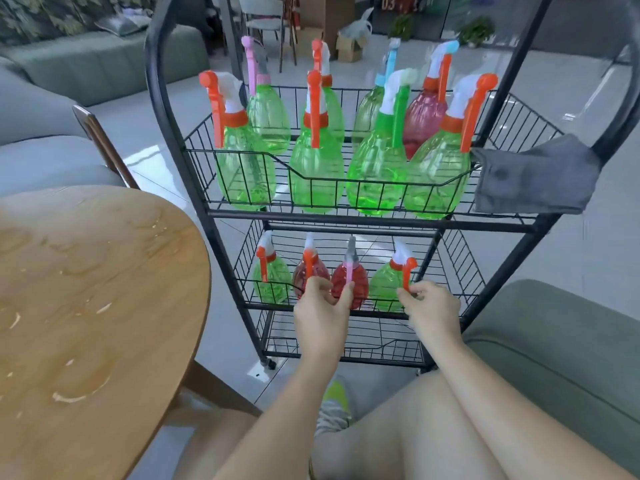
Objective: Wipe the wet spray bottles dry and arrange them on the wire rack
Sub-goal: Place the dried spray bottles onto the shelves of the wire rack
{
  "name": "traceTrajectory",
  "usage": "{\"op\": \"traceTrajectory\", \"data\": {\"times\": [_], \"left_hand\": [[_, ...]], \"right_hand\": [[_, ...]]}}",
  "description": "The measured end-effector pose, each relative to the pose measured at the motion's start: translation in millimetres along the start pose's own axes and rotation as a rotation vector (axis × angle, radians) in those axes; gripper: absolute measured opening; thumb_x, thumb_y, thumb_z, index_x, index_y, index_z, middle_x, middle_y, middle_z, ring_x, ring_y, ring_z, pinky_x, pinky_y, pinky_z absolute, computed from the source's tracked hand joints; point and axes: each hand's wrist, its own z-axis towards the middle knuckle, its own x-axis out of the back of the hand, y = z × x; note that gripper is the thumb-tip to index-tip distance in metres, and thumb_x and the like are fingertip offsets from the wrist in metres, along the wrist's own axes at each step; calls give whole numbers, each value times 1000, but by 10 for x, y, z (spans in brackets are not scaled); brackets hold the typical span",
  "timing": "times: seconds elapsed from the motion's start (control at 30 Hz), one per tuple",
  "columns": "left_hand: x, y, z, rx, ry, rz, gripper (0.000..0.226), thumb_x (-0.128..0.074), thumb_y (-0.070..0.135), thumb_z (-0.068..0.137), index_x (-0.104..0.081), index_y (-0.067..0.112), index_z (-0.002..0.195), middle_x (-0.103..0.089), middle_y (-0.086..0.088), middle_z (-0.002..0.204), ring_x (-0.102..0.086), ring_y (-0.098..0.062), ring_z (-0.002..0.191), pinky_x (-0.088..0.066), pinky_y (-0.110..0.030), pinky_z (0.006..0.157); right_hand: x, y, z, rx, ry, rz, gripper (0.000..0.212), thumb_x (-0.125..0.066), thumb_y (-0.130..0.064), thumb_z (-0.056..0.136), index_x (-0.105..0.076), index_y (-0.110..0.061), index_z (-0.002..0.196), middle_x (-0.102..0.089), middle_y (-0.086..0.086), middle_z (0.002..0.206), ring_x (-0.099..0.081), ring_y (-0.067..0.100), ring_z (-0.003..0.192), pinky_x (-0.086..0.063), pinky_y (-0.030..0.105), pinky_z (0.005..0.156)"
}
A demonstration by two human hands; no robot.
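Note:
A black wire rack stands in front of me with several spray bottles on its top shelf, mostly green, one red. The middle shelf holds a row of smaller bottles. My left hand pinches the pink trigger of a red bottle there. Beside it, my right hand pinches the orange trigger of a green bottle. Another red bottle and a green one stand to the left. A grey cloth hangs over the top shelf's right rim.
A round wooden table with puddles of water is at the left, a wooden chair behind it. A green sofa is under me at the right. My knees fill the lower frame. The rack's bottom shelf shows no bottles.

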Motion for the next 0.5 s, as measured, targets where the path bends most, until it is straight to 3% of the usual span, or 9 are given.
{"op": "traceTrajectory", "data": {"times": [0.1, 0.3, 0.4, 0.5], "left_hand": [[83, -58, 32, 38, 71, -40, 31, -79, 48, 94, -59, 25, 100, -65, 6, 77, -63, -8, 71, -45, -27, 61], [191, -171, 206, 94, 122, 13, 31, -77, 43, 97, -61, 22, 114, -67, 6, 80, -61, -3, 74, -40, -25, 57], [199, -218, 258, 95, 114, 7, 23, -74, 36, 100, -67, 19, 113, -66, 4, 79, -61, -7, 73, -42, -28, 57], [213, -252, 282, 89, 115, 1, 17, -73, 33, 102, -71, 16, 105, -64, 9, 77, -63, -8, 71, -47, -28, 59]], "right_hand": [[2, 16, 13, -4, -3, 9, 10, -79, -26, 91, -73, -18, 86, -69, -3, 66, -68, 23, 53, -56, 32, 59], [-36, 96, 30, -86, -46, 5, 24, -84, -34, 84, -75, -17, 70, -68, 2, 57, -69, 29, 65, -61, 46, 72], [-25, 114, -5, -148, -126, -45, 38, -84, -31, 85, -70, -11, 56, -61, 4, 44, -61, 22, 48, -61, 40, 64], [-39, 129, -18, -175, -173, -71, 41, -84, -33, 83, -71, -1, 61, -67, 14, 52, -57, 18, 40, -56, 33, 51]]}}
